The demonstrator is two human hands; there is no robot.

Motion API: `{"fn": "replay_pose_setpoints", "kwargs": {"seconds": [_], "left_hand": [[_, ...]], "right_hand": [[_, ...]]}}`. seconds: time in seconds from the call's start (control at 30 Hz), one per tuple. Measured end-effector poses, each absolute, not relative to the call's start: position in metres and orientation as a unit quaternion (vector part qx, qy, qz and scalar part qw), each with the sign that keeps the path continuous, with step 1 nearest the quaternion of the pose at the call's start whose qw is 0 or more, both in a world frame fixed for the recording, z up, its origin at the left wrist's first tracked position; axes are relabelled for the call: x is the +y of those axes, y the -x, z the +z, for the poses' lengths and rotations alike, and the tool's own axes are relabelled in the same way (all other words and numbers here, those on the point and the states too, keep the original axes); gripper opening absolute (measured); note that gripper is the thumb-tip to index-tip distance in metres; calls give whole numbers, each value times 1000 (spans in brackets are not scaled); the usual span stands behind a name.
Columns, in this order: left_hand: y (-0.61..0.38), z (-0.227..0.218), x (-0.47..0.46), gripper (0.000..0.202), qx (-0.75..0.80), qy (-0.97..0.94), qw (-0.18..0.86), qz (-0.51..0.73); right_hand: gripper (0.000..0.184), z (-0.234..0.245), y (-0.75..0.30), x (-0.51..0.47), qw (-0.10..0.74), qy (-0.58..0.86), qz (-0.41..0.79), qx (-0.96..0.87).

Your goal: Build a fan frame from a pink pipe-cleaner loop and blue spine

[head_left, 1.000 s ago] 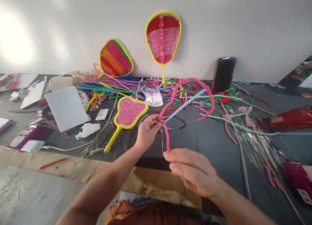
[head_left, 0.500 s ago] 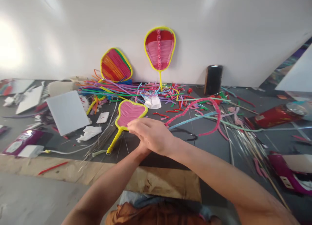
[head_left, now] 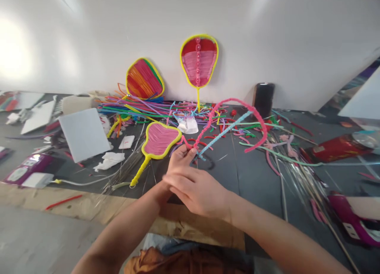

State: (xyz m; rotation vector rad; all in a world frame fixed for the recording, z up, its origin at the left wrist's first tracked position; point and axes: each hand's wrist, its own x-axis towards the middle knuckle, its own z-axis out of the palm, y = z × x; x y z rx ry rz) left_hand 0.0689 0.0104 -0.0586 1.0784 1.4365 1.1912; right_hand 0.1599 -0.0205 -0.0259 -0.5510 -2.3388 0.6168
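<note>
Pink pipe cleaner [head_left: 237, 119] between hands [head_left: 190, 175]

No text, number or brand can be read anywhere. The printed labels on the purple packet [head_left: 28, 170] and the red foil packet [head_left: 337, 148] are too blurred.

I'm looking at a plain white wall [head_left: 267, 36] across the back, with a bright wash of light [head_left: 14, 48] glaring on its left side. Below it runs a dark grey work surface [head_left: 237, 167], strewn with clutter from edge to edge. Along its near edge I see a strip of brown cardboard [head_left: 89, 206], and beyond that, bottom left, a grey concrete floor [head_left: 35, 242]. Far right, a slanted white panel [head_left: 362, 99] cuts in.
</note>
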Motion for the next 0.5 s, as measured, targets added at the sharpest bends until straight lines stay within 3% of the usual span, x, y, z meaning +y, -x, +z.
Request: {"fn": "replay_pose_setpoints", "kwargs": {"seconds": [0.07, 0.17, 0.23, 0.27, 0.37, 0.5], "left_hand": [[-57, -62, 16, 27, 507, -408, 557, 516], [-51, -58, 19, 34, 420, -321, 666, 526], [-52, -54, 16, 35, 403, -288, 718, 489], [-54, -53, 14, 36, 394, -279, 743, 463], [-60, -54, 4, 35, 360, -275, 810, 372], [-67, -59, -5, 34, 316, -282, 865, 268]], "right_hand": [[19, -30, -187, -30, 243, 209, 339, -885], [16, -46, -227, -25, 155, 320, 452, -818], [17, -60, -245, -14, 209, 428, 456, -752], [18, -66, -251, -9, 279, 482, 422, -716], [28, -81, -257, 3, 402, 500, 316, -699], [51, -88, -251, 5, 385, 408, 234, -794]]}}
